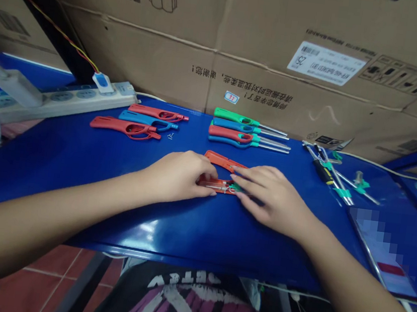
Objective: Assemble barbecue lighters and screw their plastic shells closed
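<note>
An opened orange lighter casing [215, 185] lies on the blue table, with a clear inner part and a green piece showing inside it. My left hand [179, 175] is closed round its left end, thumb along the near edge. At the right end, the fingers of my right hand [272, 194] are closed on the casing by the green piece; what sits under the fingertips is partly hidden. Just behind lies the other orange casing half [216, 158], partly covered by my right fingers.
Assembled lighters [230, 134] with metal tubes lie behind my hands. Red and blue lighter casings [124, 127] and small screws [170, 135] are at left, near a power strip [86, 103]. A screwdriver [322, 171], loose metal tubes and a tablet [382, 258] lie at right. Cardboard [166, 65] stands behind.
</note>
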Available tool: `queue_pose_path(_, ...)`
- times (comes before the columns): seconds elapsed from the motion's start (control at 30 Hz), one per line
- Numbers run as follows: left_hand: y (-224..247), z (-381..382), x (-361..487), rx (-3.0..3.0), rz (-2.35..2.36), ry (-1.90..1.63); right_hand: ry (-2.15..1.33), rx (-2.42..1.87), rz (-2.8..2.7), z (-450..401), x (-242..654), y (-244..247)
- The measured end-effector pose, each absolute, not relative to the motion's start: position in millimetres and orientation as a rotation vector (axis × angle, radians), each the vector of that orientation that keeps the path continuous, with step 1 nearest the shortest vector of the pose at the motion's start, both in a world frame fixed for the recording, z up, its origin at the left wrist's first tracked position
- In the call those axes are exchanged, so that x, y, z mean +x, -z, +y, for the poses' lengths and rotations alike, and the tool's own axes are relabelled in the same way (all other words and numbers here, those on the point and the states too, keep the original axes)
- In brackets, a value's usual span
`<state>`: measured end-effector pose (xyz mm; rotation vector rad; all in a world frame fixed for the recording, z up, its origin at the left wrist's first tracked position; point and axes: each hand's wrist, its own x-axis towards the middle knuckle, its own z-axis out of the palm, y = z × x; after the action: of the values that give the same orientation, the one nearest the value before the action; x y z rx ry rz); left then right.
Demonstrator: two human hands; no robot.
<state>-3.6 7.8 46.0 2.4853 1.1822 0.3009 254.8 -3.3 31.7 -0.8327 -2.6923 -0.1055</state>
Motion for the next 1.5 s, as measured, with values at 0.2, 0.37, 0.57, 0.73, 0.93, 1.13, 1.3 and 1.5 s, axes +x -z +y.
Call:
queue_pose_path(0.2,-37.9,-0.4,1.1,2.689,0.997,-0.493,-0.266,-0.979,-2.543,8.5,276.2,-42.3)
queue_pose_path(0.37,-19.8,-2.1,7.1,2.75,0.842,-0.507,-0.616,-1.003,-2.62,6.4,275.6,-40.2)
queue_pose_path(0.57,-6.6,1.5,10.1,2.629,0.791,-0.545,-0.634,-1.039,-2.594,6.6,271.2,-35.2)
queue_pose_path(0.73,-4.4,3.1,8.7,2.668,0.776,-0.528,-0.66,-1.002,-2.607,5.4,272.3,-37.1)
queue_pose_path(0.93,-4.5,4.7,7.6,2.724,0.745,-0.474,-0.641,-1.034,-2.574,7.1,270.4,-33.6)
queue_pose_path(1.13,-3.7,5.6,6.1,2.735,0.74,-0.485,-0.671,-1.027,-2.58,8.8,272.6,-33.7)
queue_pose_path(1.3,-2.4,7.1,6.4,2.732,0.743,-0.51,-0.59,-1.051,-2.606,9.4,273.9,-33.0)
queue_pose_path(1.5,-1.5,9.3,6.2,2.703,0.735,-0.552,-0.615,-1.023,-2.618,12.2,277.6,-36.4)
